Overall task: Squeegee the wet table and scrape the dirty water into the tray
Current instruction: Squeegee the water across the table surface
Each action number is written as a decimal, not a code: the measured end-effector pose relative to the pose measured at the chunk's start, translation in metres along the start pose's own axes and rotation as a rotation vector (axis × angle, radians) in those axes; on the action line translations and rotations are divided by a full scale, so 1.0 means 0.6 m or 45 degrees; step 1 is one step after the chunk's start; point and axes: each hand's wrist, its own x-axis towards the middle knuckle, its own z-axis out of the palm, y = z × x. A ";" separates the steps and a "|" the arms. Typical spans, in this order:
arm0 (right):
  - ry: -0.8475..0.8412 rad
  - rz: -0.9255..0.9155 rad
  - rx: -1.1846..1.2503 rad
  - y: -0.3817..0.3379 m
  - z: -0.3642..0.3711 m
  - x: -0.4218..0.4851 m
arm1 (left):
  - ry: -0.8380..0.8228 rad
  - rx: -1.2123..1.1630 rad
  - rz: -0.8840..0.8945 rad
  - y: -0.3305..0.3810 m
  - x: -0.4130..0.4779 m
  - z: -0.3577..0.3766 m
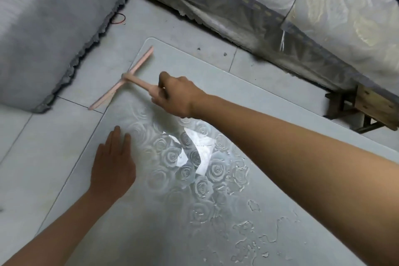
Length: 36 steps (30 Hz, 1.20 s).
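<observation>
Right hand: the right hand [174, 95] is gripping the handle of the pink squeegee [129, 77], fingers curled round it, arm reaching out across the table [216, 84].
Left hand: the left hand [112, 164] is lying flat on the table near its left edge, fingers straight and together, holding nothing.
Squeegee: its blade is sitting at the far left corner of the table, slanted across the left edge, with the near end poking out over the floor [32, 147]. Whether the blade is pressing on the surface I cannot tell.
Water: beads and puddles [248, 233] are lying on the near right part of the rose-patterned top; the far part is looking mostly dry.
Step in hand: by my reading, the person is finishing or starting a stroke at the far left corner.
Doing it well: I would be keeping the blade flat along its whole length, tilting the handle low, pressing evenly, overlapping each pass, and pulling the water toward one edge only.
Risk: with the blade hanging past the edge, water is likely spilling onto the floor rather than being caught.
Tray: no tray is showing anywhere, so I cannot say what it is holding.
Surroundings: a grey cushion [43, 28] is sitting at the left, a patterned mattress [302, 17] beyond.
</observation>
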 end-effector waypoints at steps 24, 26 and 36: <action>0.004 -0.286 -0.498 -0.099 0.059 -0.054 | -0.157 -0.423 -0.658 -0.117 -0.075 0.034; 0.001 -0.248 -0.479 -0.072 0.048 -0.081 | -0.181 -0.436 -0.644 -0.119 -0.075 0.033; -0.349 0.135 -0.876 0.010 -0.058 -0.189 | -0.287 -0.327 -0.633 -0.107 -0.076 0.021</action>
